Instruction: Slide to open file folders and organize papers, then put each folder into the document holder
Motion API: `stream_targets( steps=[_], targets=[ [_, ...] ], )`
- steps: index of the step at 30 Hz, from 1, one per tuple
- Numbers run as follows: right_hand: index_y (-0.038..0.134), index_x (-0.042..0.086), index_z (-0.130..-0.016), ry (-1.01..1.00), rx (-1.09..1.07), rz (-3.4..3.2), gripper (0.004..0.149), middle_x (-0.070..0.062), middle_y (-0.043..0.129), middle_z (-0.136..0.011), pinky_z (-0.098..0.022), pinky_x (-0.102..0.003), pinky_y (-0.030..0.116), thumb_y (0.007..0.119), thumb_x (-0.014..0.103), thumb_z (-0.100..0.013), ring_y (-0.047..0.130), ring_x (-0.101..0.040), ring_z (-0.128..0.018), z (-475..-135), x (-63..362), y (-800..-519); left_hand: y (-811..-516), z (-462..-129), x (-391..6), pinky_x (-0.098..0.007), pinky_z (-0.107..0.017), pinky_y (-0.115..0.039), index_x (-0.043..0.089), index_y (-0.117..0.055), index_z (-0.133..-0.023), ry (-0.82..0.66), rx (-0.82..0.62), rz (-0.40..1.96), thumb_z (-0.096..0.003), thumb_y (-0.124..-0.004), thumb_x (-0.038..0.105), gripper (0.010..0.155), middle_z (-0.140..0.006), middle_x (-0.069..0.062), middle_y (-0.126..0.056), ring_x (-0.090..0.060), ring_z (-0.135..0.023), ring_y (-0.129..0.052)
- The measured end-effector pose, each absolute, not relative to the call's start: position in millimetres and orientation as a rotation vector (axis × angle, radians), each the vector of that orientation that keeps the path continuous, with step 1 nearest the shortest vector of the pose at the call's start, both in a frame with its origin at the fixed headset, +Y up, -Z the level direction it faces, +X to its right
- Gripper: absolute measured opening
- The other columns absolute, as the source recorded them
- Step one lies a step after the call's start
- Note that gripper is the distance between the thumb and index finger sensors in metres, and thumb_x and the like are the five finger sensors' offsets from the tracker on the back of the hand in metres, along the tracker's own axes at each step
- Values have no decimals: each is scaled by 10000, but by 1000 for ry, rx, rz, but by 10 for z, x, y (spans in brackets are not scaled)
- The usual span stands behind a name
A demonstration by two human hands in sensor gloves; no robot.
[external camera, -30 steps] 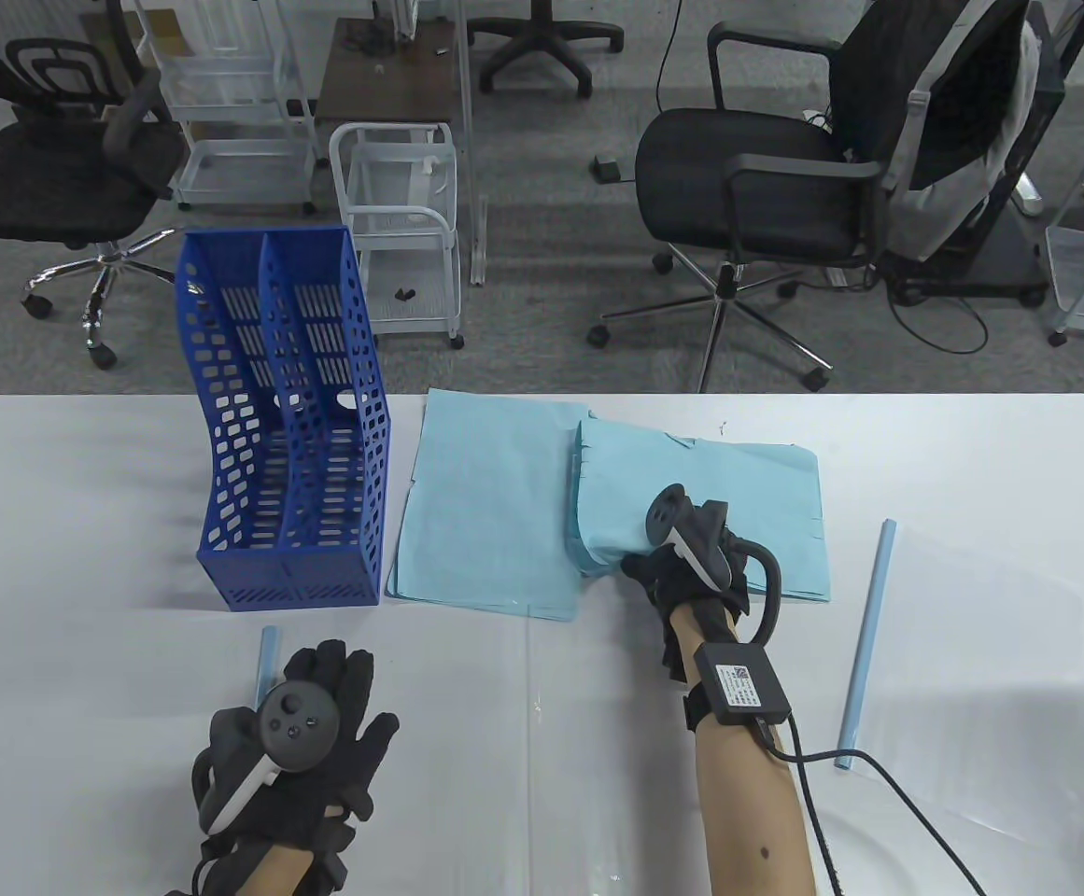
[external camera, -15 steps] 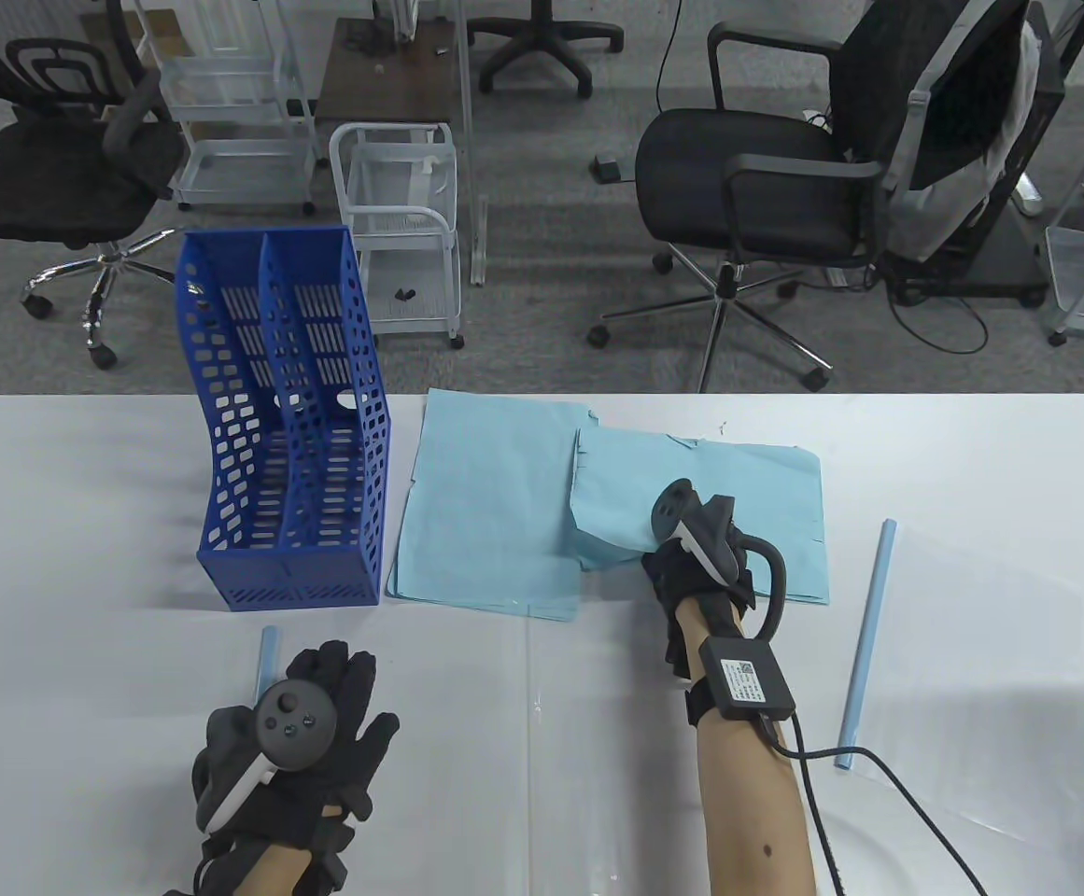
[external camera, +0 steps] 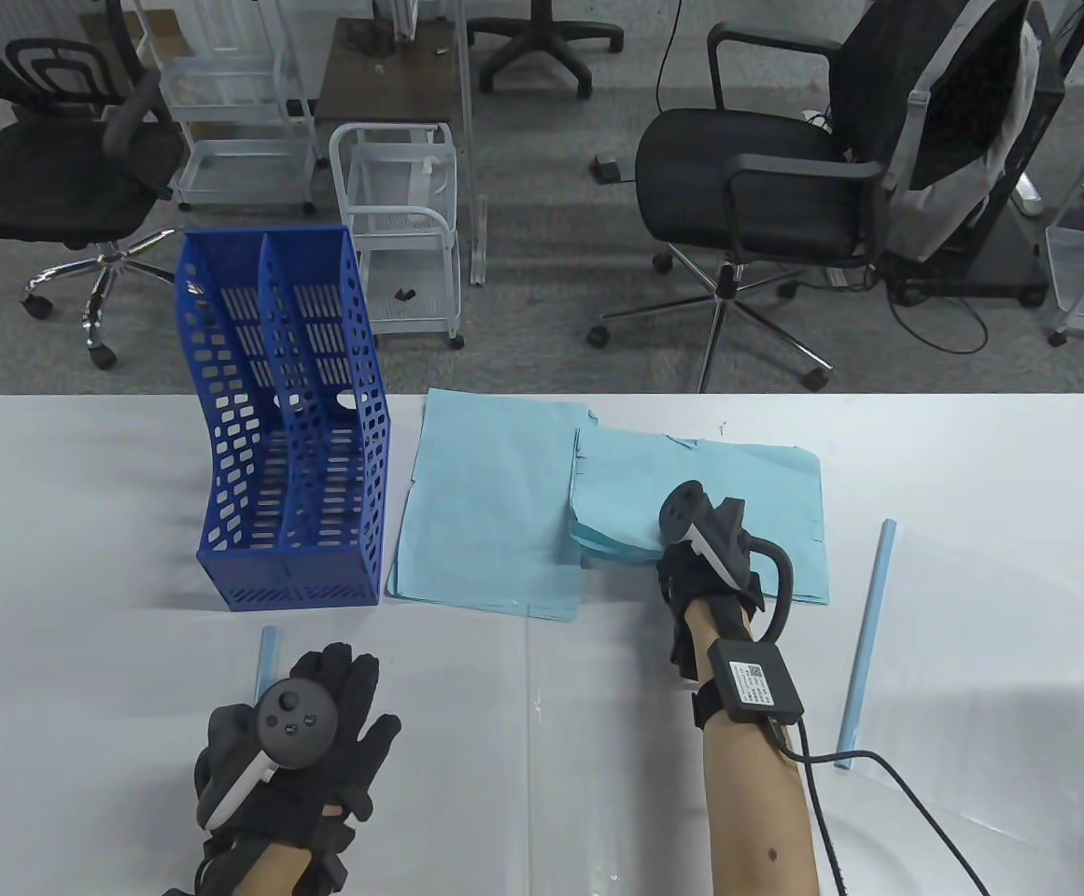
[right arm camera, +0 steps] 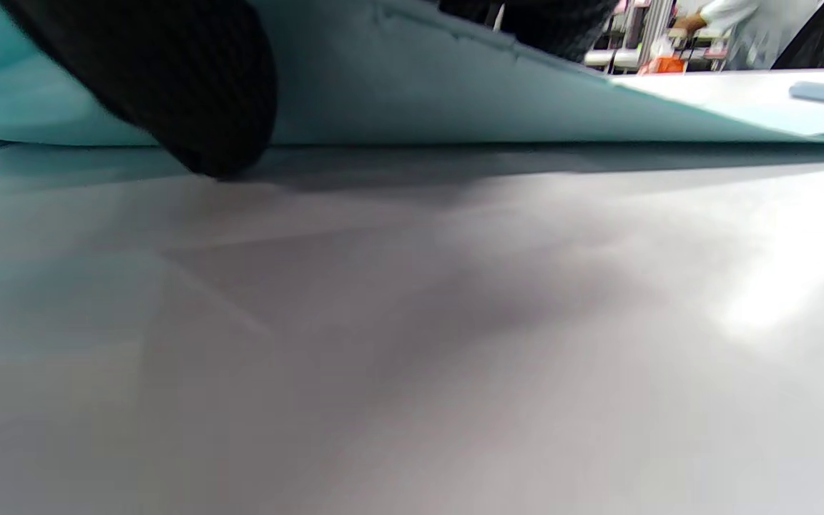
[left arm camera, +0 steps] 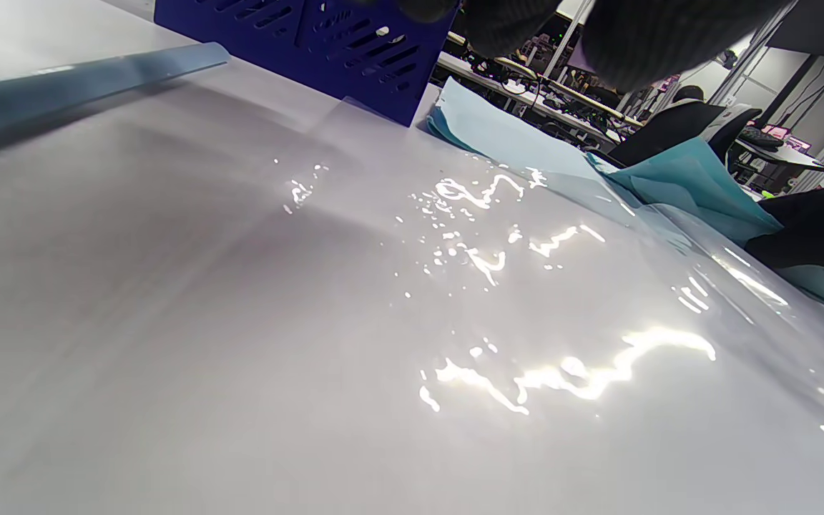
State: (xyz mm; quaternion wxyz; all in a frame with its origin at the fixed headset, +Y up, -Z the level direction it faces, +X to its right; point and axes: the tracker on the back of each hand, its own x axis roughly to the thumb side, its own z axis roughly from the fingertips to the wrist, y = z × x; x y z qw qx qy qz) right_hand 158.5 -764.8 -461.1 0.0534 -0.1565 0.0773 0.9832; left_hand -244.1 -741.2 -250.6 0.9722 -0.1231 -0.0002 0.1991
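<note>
A blue document holder (external camera: pixel 289 448) stands upright at the table's left. Two stacks of light blue paper lie beside it: a flat left stack (external camera: pixel 485 504) and a right stack (external camera: pixel 747 476). My right hand (external camera: pixel 691 560) grips the right stack's near left corner and holds it curled off the table. In the right wrist view a gloved finger (right arm camera: pixel 169 79) sits under the raised sheets (right arm camera: pixel 455 86). My left hand (external camera: pixel 336 691) lies flat with straight fingers on a clear folder (left arm camera: pixel 455 286). It partly covers that folder's blue slide bar (external camera: pixel 267 653).
A second clear folder (external camera: pixel 971 653) with a blue slide bar (external camera: pixel 866 644) lies at the right, near my right forearm. A cable runs from my right wrist off the near edge. Office chairs and white carts stand beyond the far edge.
My right hand has shifted slightly right with the paper corner, and the raised curl of sheets has dropped lower. The left hand has stayed put.
</note>
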Motion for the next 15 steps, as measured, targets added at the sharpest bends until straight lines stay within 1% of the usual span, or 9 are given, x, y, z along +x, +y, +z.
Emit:
stream_targets(
  steps=[2,4,5,9,12,15],
  targets=[
    [656,426,-959,177,-469,2986,584,116,643,-1118,-777,-460,701,828,444,-402,729,-146,-1025,-4585,1586,-7667,-7411,-2507,-2440,-548,-840,-453,382,-534,-1138,-4,-250,404,-484,-739,591,717,-1252,93,-438,-242,-1199,-417],
    [667,422,-955,164,-467,2980,546,112,662,-1112,-773,-473,707,801,442,-426,745,-147,-1023,-4578,1593,-7651,-7408,-2506,-2441,-549,-840,-455,382,-537,-1137,-6,-247,407,-484,-739,592,716,-1252,91,-438,-242,-1200,-419],
    [680,424,-946,144,-471,2979,542,117,684,-1101,-771,-474,712,800,448,-417,769,-143,-1015,-4570,1596,-7640,-7408,-2507,-2441,-548,-840,-456,382,-537,-1137,-7,-246,408,-483,-739,592,716,-1252,91,-440,-242,-1199,-420],
    [719,427,-918,35,-459,2950,481,130,765,-1055,-786,-458,714,774,461,-441,869,-117,-969,-4511,1618,-7538,-7399,-2505,-2449,-551,-839,-458,382,-535,-1138,-10,-241,416,-484,-738,592,716,-1252,87,-439,-247,-1199,-420],
    [728,429,-906,-112,-435,2940,469,142,788,-1036,-790,-452,715,767,465,-440,893,-107,-949,-4411,1624,-7378,-7391,-2503,-2459,-553,-838,-458,383,-535,-1137,-10,-235,426,-484,-739,591,716,-1252,87,-439,-248,-1199,-422],
    [741,423,-895,-257,-378,2888,461,135,816,-1012,-782,-445,729,768,461,-436,923,-109,-920,-4264,1635,-7151,-7383,-2498,-2464,-554,-838,-459,381,-535,-1138,-11,-227,433,-483,-739,591,717,-1252,85,-437,-249,-1199,-422]
  ],
)
